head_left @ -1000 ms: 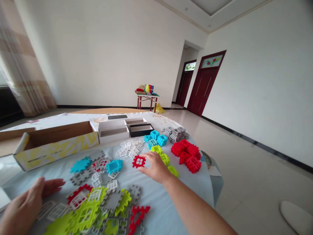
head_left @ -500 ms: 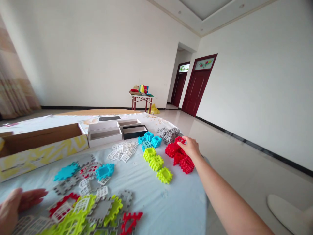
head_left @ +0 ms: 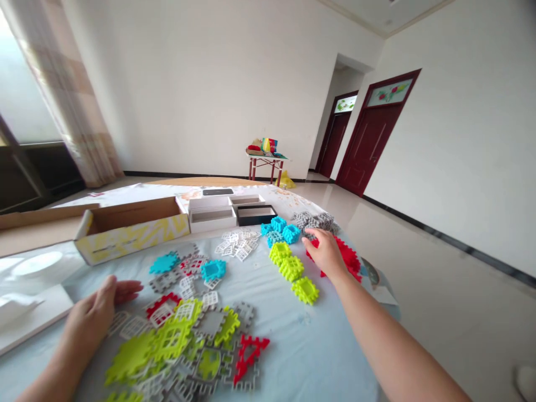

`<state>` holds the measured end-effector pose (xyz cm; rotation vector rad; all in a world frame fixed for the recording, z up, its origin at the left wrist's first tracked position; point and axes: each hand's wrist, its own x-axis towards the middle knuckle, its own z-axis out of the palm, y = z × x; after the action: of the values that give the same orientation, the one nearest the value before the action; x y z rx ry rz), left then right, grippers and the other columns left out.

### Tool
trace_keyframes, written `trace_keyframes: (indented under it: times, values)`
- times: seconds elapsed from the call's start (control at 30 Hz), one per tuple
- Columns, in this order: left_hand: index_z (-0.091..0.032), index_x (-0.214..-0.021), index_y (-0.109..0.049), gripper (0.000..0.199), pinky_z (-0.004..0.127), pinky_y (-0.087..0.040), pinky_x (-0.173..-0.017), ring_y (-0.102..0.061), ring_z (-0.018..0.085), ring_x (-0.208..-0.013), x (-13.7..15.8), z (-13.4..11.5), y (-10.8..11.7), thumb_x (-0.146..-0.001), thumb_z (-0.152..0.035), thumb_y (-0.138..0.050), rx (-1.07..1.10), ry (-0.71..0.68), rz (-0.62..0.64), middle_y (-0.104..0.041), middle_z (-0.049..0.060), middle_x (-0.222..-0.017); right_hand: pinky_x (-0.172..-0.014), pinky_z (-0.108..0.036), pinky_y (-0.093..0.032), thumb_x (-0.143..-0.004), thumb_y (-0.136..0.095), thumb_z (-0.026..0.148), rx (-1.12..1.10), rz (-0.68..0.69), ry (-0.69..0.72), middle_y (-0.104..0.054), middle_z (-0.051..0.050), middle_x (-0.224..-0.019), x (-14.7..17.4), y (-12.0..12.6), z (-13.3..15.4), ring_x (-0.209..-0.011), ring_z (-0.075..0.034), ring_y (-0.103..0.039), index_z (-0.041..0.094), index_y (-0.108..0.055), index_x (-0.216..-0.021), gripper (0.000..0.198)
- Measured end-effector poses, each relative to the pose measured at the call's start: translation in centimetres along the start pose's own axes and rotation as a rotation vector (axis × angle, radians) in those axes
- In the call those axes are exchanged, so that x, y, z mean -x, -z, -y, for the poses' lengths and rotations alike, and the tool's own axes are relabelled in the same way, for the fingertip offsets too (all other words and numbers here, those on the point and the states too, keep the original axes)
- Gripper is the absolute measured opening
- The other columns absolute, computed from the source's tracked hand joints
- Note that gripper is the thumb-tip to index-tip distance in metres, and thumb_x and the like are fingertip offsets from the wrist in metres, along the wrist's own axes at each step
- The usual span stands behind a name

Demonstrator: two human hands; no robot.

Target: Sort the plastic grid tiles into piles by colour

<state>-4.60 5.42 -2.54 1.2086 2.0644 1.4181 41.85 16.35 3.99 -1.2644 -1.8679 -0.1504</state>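
Observation:
My right hand [head_left: 329,254] hovers by the red stacked toothed plastic pieces [head_left: 350,261], partly hiding them. Its thumb and fingers are apart, with nothing visible between them. Grey stacked pieces [head_left: 320,221] lie just beyond it, and blue stacks [head_left: 290,233] sit near the fingertips. Lime-green stacks [head_left: 292,268] form a row to its left. My left hand [head_left: 94,310] is open over the left side of the tablecloth, fingers stretched toward a loose heap. That heap mixes lime-green panels [head_left: 132,354], grey panels [head_left: 209,324], a red triangular frame [head_left: 247,357] and white window-shaped pieces [head_left: 136,328].
Small white window pieces [head_left: 238,244] are spread mid-table. Behind them stand a white box [head_left: 213,219], a black box tray [head_left: 256,215] and a long yellow-white carton [head_left: 134,240]. A phone-like dark slab [head_left: 218,192] lies farther back. The table's right edge borders the tiled floor.
The view has swung left, so more of the left side shows. My right hand has shifted from the top of the red stacks toward the blue ones. My left hand remains open.

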Motion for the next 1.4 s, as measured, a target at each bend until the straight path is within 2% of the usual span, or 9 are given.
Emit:
trace_keyframes:
  times: [0.1, 0.27, 0.47, 0.6, 0.83, 0.97, 1.07, 1.23, 1.4]
  values:
    - [-0.015, -0.069, -0.065, 0.068, 0.035, -0.051, -0.078, -0.064, 0.023, -0.070, 0.4, -0.8, 0.1, -0.061, -0.076, -0.037, 0.136, 0.100, 0.039, -0.070, 0.010, -0.073, -0.086, -0.034, -0.043, -0.079, -0.054, 0.027, -0.171, 0.112, 0.099, -0.065, -0.008, -0.096, 0.9, -1.9, 4.8, -0.093, -0.021, -0.056, 0.017, -0.062, -0.098, 0.022]
    - [-0.011, -0.075, -0.064, 0.065, 0.033, -0.049, -0.076, -0.063, 0.021, -0.069, 0.6, -0.3, 0.1, -0.065, -0.071, -0.040, 0.221, 0.109, 0.046, -0.069, 0.011, -0.075, -0.081, -0.028, -0.043, -0.077, -0.059, 0.027, -0.405, 0.497, 0.206, -0.066, -0.005, -0.091, 3.0, -3.6, 11.2, -0.088, -0.017, -0.058, 0.019, -0.064, -0.094, 0.020]
    - [-0.009, -0.078, -0.063, 0.059, 0.031, -0.048, -0.075, -0.062, 0.020, -0.070, 0.7, -0.3, 0.2, -0.074, -0.063, -0.038, 0.235, 0.097, 0.075, -0.069, 0.011, -0.077, -0.051, -0.019, -0.039, -0.059, -0.071, 0.049, -0.469, 1.112, 0.111, -0.062, 0.002, -0.070, 4.6, -2.9, 12.2, -0.060, -0.011, -0.055, 0.018, -0.065, -0.080, 0.037]
    - [-0.010, -0.076, -0.064, 0.058, 0.031, -0.049, -0.076, -0.063, 0.020, -0.070, 0.6, -0.6, 0.1, -0.073, -0.062, -0.040, 0.223, 0.111, 0.065, -0.069, 0.009, -0.076, -0.047, -0.017, -0.036, -0.048, -0.078, 0.045, -0.406, 1.340, 0.105, -0.060, 0.006, -0.066, 5.1, -2.5, 12.3, -0.054, -0.008, -0.052, 0.020, -0.064, -0.084, 0.046]
    - [-0.016, -0.075, -0.065, 0.053, 0.036, -0.043, -0.092, -0.063, 0.023, -0.079, 0.2, -0.4, 0.3, -0.075, -0.059, -0.035, 0.140, 0.163, 0.074, -0.071, 0.006, -0.076, -0.051, -0.016, -0.039, -0.059, -0.075, 0.034, -0.648, 1.301, 0.024, -0.059, 0.005, -0.065, 5.0, -3.3, 11.8, -0.057, -0.008, -0.054, 0.018, -0.063, -0.080, 0.030]
    - [-0.017, -0.075, -0.065, 0.052, 0.039, -0.041, -0.094, -0.063, 0.024, -0.080, 0.3, -0.6, 0.5, -0.076, -0.058, -0.034, 0.124, 0.185, 0.075, -0.071, 0.006, -0.074, -0.053, -0.017, -0.041, -0.064, -0.072, 0.036, -0.830, 1.123, -0.128, -0.060, 0.002, -0.068, 4.7, -3.7, 10.5, -0.059, -0.008, -0.053, 0.015, -0.063, -0.086, 0.031]
    - [-0.017, -0.074, -0.065, 0.055, 0.041, -0.041, -0.094, -0.063, 0.026, -0.079, 0.4, -0.8, 0.4, -0.073, -0.062, -0.035, 0.125, 0.162, 0.074, -0.071, 0.006, -0.073, -0.053, -0.018, -0.040, -0.066, -0.071, 0.036, -0.780, 0.959, -0.156, -0.061, 0.001, -0.069, 4.6, -4.4, 9.5, -0.059, -0.008, -0.052, 0.014, -0.064, -0.086, 0.031]
    - [-0.015, -0.071, -0.066, 0.058, 0.038, -0.045, -0.089, -0.063, 0.025, -0.078, 0.6, -1.5, 0.3, -0.069, -0.066, -0.038, 0.125, 0.156, 0.051, -0.071, 0.008, -0.075, -0.062, -0.022, -0.043, -0.070, -0.067, 0.029, -0.534, 0.803, -0.035, -0.064, -0.001, -0.078, 4.8, -5.0, 8.9, -0.067, -0.011, -0.055, 0.017, -0.067, -0.088, 0.022]
    - [-0.015, -0.070, -0.066, 0.057, 0.036, -0.047, -0.087, -0.064, 0.024, -0.076, 0.9, -2.0, 0.4, -0.069, -0.064, -0.037, 0.120, 0.169, 0.031, -0.071, 0.008, -0.073, -0.083, -0.027, -0.042, -0.064, -0.074, 0.032, -0.463, 0.754, 0.230, -0.063, -0.004, -0.097, 4.6, -4.0, 9.6, -0.092, -0.017, -0.055, 0.021, -0.065, -0.100, 0.039]
